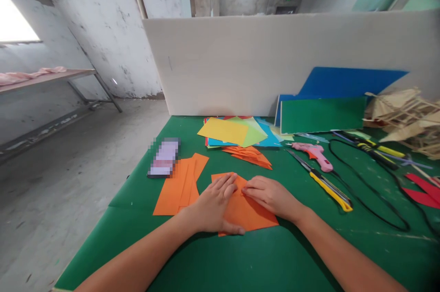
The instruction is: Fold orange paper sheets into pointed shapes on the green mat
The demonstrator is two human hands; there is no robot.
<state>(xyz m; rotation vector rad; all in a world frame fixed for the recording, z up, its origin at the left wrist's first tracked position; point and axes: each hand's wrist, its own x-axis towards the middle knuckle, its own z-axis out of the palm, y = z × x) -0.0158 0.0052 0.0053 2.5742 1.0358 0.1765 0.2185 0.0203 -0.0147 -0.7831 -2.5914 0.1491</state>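
Observation:
A sheet of orange paper (256, 213) lies on the green tabletop in front of me. My left hand (213, 205) rests across its left side, fingers stretched out and thumb spread toward the near edge. My right hand (271, 195) is closed, its fingertips pinching at the middle of the sheet; the exact spot is partly hidden under them. To the left are more orange paper pieces (172, 193), some in strips and overlapping. Just beyond my hands sits a small fanned stack of folded orange paper (249, 157).
A phone (165, 157) lies at the left edge. Coloured paper sheets (223, 130) are piled at the back. On the right are a pink glue gun (318, 153) with a black cord, a yellow utility knife (330, 190), red paper pieces (424, 193) and a green board (323, 115).

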